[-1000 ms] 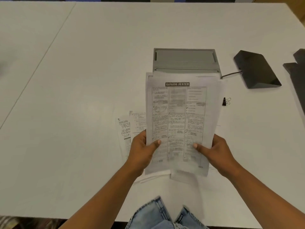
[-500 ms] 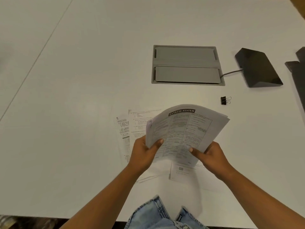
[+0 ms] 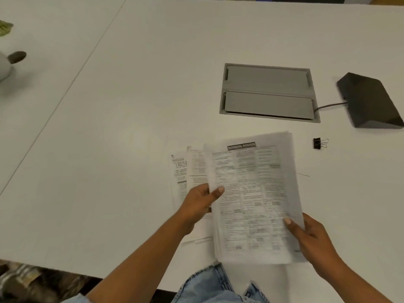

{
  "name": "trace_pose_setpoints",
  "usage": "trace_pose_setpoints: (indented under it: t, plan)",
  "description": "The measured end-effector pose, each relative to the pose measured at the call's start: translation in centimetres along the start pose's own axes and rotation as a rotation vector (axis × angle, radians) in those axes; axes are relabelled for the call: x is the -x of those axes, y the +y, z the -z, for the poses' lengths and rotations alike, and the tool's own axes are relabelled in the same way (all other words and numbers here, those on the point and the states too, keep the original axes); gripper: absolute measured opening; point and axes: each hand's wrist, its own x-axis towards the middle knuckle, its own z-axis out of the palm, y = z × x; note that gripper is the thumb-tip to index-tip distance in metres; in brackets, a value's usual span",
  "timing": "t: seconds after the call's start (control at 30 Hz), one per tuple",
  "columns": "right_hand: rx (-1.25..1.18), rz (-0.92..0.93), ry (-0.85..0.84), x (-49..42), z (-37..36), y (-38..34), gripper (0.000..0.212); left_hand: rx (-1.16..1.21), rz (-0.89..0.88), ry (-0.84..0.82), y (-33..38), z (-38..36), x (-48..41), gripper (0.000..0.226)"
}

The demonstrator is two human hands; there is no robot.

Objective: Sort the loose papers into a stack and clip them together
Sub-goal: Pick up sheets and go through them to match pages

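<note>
We hold a motion-blurred printed stack [image 3: 251, 197], dark title bar on top: left hand [image 3: 200, 203] and right hand [image 3: 310, 239] pinching opposite edges.

I count one small black binder clip [image 3: 317, 143], one grey recessed cable box [image 3: 269, 92], one black wedge-shaped device [image 3: 369, 101], one held sheaf of printed papers [image 3: 253, 197], and at least two loose printed sheets [image 3: 185, 171] on my white table [image 3: 109, 127].

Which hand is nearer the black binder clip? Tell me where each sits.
Right. The right hand grips the held papers' lower right edge, below the binder clip. The left hand holds their left edge, far to the clip's left.
</note>
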Motion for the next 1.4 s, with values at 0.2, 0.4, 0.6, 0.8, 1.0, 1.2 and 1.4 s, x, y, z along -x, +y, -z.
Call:
trace_pose_setpoints:
  t: [0.2,0.4,0.6,0.8,1.0,1.2,1.4]
  plan:
    - [0.013,-0.064,0.135,1.0,1.9,1.6,0.018,-0.458,0.078,0.591,-5.4,0.7,-1.4,0.053]
    - [0.02,-0.078,0.22,1.3,2.2,1.8,0.013,-0.973,0.184,0.662,-7.4,-0.5,-2.0,0.082]
    - [0.038,-0.082,0.254,1.3,1.9,1.5,0.011,-0.946,0.339,0.709,-7.0,-1.0,-2.4,0.096]
    - [0.043,-0.103,0.28,1.3,1.9,1.5,0.011,-0.819,0.339,0.667,-6.5,0.2,-2.4,0.087]
    - [0.052,-0.104,0.267,1.9,1.8,1.5,0.012,-0.447,0.116,0.602,-7.1,1.5,-2.0,0.017]
    - [0.052,-0.107,0.284,2.2,1.6,1.7,0.013,-0.341,0.093,0.667,-7.6,2.1,-1.2,0.021]
    - [0.083,-0.116,0.285,2.4,1.6,2.3,0.013,-0.342,0.19,0.841,-7.7,2.4,-0.8,0.005]
